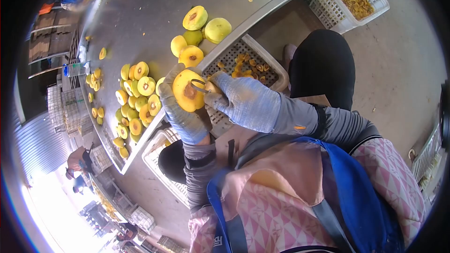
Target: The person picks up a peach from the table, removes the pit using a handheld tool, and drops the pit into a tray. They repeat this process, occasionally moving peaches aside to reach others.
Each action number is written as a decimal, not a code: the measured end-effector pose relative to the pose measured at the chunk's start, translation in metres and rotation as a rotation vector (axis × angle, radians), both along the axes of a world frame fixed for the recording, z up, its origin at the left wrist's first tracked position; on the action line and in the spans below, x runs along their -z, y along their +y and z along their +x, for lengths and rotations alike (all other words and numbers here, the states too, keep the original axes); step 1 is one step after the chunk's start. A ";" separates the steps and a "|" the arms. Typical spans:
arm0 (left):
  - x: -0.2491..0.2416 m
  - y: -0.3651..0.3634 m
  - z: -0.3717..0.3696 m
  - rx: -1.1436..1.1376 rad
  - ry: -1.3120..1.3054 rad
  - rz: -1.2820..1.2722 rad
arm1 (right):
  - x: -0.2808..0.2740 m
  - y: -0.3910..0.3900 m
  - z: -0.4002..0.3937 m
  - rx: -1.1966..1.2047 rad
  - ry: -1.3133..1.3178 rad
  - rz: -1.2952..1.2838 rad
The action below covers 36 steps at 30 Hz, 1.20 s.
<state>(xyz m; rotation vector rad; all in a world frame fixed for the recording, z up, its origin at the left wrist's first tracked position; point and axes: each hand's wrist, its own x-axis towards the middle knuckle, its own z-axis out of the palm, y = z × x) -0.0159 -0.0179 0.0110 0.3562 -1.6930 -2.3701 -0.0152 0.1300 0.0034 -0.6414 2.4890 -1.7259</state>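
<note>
My left hand (pixel 182 119), in a worn grey-blue glove, is wrapped round a halved yellow peach (pixel 182 87) with its cut face turned up. A reddish-brown hollow shows at the middle of that face. My right hand (pixel 251 103), gloved the same way, grips a pitting tool (pixel 212 87) by its short handle. The tool's curved metal loop lies against the peach's centre. Just beyond my left hand, more peach halves (pixel 191 56) rest at the table edge. Below my right hand, a perforated crate (pixel 276 68) holds several brown-yellow pits and scraps.
The metal table (pixel 154 0) has a raised rim and carries a large pile of peach halves (pixel 146 85) to the left. A white basket (pixel 323 7) full of pits stands at upper right. Another white crate (pixel 157 161) sits beside my left leg. Other people work in the background.
</note>
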 end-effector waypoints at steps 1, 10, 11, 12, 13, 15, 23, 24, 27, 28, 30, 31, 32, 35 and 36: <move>-0.001 0.002 0.000 0.007 0.004 -0.026 | 0.000 0.000 0.000 0.002 0.001 -0.001; 0.014 0.007 0.006 -0.056 0.148 -0.676 | 0.001 0.000 0.002 -0.029 -0.096 -0.066; 0.014 0.007 0.006 -0.054 0.145 -0.677 | -0.002 0.003 0.003 -0.035 -0.074 -0.004; 0.013 0.007 0.006 -0.031 0.133 -0.546 | -0.003 0.005 0.003 -0.041 -0.053 0.058; 0.012 0.007 0.007 -0.009 0.120 -0.416 | -0.004 0.006 0.003 -0.041 -0.056 0.059; 0.010 0.007 0.008 0.003 0.118 -0.424 | -0.004 0.009 0.003 -0.067 0.007 0.083; 0.013 0.018 0.007 -0.108 0.214 -0.705 | 0.003 0.002 0.004 -0.027 -0.064 -0.051; 0.012 0.017 0.006 -0.082 0.178 -0.506 | 0.005 0.001 0.005 0.010 -0.012 -0.064; 0.009 0.014 0.008 -0.039 0.130 -0.278 | 0.001 0.005 0.005 -0.058 -0.020 0.038; 0.009 0.013 0.008 -0.017 0.122 -0.247 | 0.001 0.006 0.005 -0.059 -0.022 0.038; 0.010 0.012 0.008 -0.035 0.105 -0.249 | 0.001 0.008 0.006 -0.077 -0.005 0.037; 0.010 0.011 0.008 -0.053 0.091 -0.253 | 0.001 0.007 0.006 -0.078 -0.006 0.037; 0.010 0.010 0.008 -0.053 0.091 -0.252 | 0.002 0.007 0.006 -0.079 0.000 0.034; 0.014 0.008 0.009 -0.031 0.185 -0.735 | 0.003 0.004 0.006 -0.074 -0.014 0.006; 0.017 0.010 0.010 -0.054 0.179 -0.747 | 0.003 0.003 0.006 -0.068 -0.035 -0.017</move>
